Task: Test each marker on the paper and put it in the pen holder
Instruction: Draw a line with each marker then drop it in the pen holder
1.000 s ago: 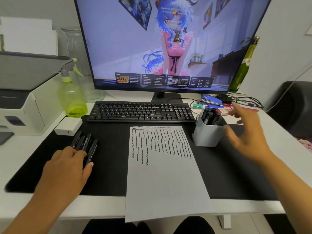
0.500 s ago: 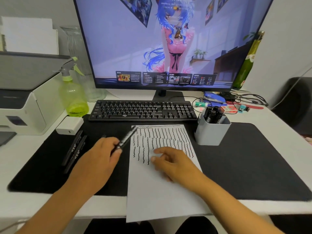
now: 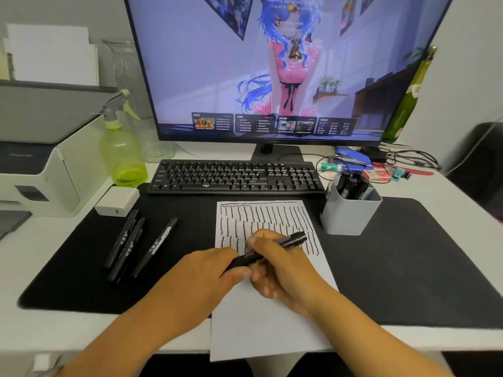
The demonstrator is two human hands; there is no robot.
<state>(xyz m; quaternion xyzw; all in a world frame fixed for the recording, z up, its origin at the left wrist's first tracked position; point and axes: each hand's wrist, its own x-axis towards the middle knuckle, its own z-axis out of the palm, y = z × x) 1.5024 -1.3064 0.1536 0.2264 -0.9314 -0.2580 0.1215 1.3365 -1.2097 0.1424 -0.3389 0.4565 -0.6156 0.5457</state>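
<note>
Both hands grasp one black marker (image 3: 268, 250) over the paper (image 3: 269, 317), left hand (image 3: 201, 278) on barrel, right hand (image 3: 280, 265) around cap end, likely to uncap for testing.

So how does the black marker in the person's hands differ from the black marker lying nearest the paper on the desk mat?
The held black marker is lifted over the white paper, gripped by the left hand and right hand; the loose black marker lies untouched on the black desk mat. The held one points right toward the grey pen holder; the loose one points toward the keyboard. Both are black with pale label print.
</note>
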